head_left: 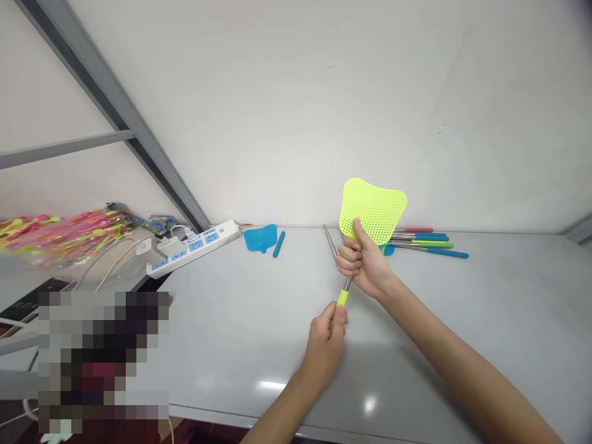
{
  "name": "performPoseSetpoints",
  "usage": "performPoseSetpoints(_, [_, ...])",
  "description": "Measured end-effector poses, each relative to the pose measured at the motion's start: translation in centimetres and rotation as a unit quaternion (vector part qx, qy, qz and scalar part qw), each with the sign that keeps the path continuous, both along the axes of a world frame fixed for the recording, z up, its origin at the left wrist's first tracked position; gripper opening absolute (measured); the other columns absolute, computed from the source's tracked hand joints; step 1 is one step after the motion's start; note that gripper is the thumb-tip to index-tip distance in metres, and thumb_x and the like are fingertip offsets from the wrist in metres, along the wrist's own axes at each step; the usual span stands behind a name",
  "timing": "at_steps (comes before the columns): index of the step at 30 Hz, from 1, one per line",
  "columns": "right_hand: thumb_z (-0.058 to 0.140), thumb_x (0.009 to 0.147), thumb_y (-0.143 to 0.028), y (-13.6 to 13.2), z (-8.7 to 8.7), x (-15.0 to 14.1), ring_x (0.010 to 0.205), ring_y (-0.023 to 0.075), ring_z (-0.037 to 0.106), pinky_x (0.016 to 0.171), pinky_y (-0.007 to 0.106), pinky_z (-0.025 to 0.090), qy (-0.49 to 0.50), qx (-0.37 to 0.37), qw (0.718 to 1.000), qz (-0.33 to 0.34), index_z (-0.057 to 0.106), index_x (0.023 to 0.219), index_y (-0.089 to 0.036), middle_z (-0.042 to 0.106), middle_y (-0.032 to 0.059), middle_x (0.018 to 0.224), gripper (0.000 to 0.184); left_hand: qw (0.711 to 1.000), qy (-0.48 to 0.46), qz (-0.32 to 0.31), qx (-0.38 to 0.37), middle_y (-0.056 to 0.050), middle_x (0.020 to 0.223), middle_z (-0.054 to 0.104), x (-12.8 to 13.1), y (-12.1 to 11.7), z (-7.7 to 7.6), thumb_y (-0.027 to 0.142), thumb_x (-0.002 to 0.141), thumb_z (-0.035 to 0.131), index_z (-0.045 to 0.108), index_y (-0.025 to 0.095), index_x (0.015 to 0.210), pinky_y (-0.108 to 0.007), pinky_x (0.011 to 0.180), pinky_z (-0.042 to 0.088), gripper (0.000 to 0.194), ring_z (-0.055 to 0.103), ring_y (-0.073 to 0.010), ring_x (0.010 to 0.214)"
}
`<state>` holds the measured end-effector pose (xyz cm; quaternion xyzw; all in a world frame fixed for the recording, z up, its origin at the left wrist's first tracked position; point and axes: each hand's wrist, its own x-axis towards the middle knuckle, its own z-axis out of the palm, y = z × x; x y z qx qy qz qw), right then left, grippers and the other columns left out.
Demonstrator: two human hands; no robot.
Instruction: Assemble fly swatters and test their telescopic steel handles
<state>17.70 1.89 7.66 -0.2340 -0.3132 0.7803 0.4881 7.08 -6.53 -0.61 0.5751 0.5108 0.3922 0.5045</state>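
A yellow-green fly swatter (pixel 374 206) with a perforated head is held up over the grey table by both hands. My left hand (pixel 326 336) is wrapped round its yellow-green grip at the lower end. Higher up, my right hand (pixel 363 262) grasps the neck just under the head, the thumb pressed on the mesh. A short stretch of metal rod shows between the two hands. Behind them, a loose metal rod (pixel 330 240) lies on the table, partly hidden by my right hand. To its left are a blue swatter head (pixel 260 238) and a separate blue grip (pixel 279 244).
Several swatters with blue, green and red handles (pixel 435 243) lie by the wall at right. A white power strip (pixel 197 246) with plugs and cables sits at left, near plastic-wrapped colourful items (pixel 78 237). A grey metal frame (pixel 124 123) rises at left. One lower-left area is pixelated.
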Motion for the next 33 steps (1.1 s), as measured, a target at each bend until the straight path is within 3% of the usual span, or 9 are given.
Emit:
performPoseSetpoints(19, [0.047, 0.067, -0.056, 0.3, -1.0, -0.3, 0.035, 0.0029, 0.007, 0.030, 0.015, 0.007, -0.002, -0.028, 0.999, -0.021, 0.024, 0.053, -0.019, 0.010, -0.0099, 0.043, 0.046, 0.999, -0.029, 0.004, -0.041, 0.005, 0.052, 0.028, 0.1, -0.3, -0.3, 0.045, 0.080, 0.028, 0.034, 0.017, 0.059, -0.020, 0.045, 0.020, 0.035, 0.024, -0.0068, 0.047])
performPoseSetpoints(27, [0.046, 0.069, -0.054, 0.4, -0.2, 0.2, 0.035, 0.0034, 0.008, 0.030, 0.016, 0.008, 0.008, -0.014, 0.999, -0.032, 0.023, 0.052, -0.019, 0.010, -0.0095, 0.043, 0.046, 0.981, -0.156, -0.012, -0.112, 0.006, 0.046, 0.025, -0.1, 0.2, 0.6, 0.046, 0.079, 0.031, 0.042, 0.016, 0.063, -0.020, 0.041, 0.017, 0.036, 0.020, -0.0051, 0.041])
performPoseSetpoints(33, [0.045, 0.071, -0.052, 0.2, 1.0, 1.2, 0.034, 0.0037, 0.008, 0.031, 0.017, 0.009, 0.059, 0.014, 0.996, -0.069, 0.022, 0.051, -0.018, 0.010, -0.0090, 0.043, 0.046, 0.938, -0.292, -0.009, -0.186, 0.007, 0.045, 0.026, -0.7, 0.3, 1.2, 0.048, 0.079, 0.031, 0.044, 0.015, 0.065, -0.019, 0.041, 0.019, 0.037, 0.023, -0.0035, 0.037])
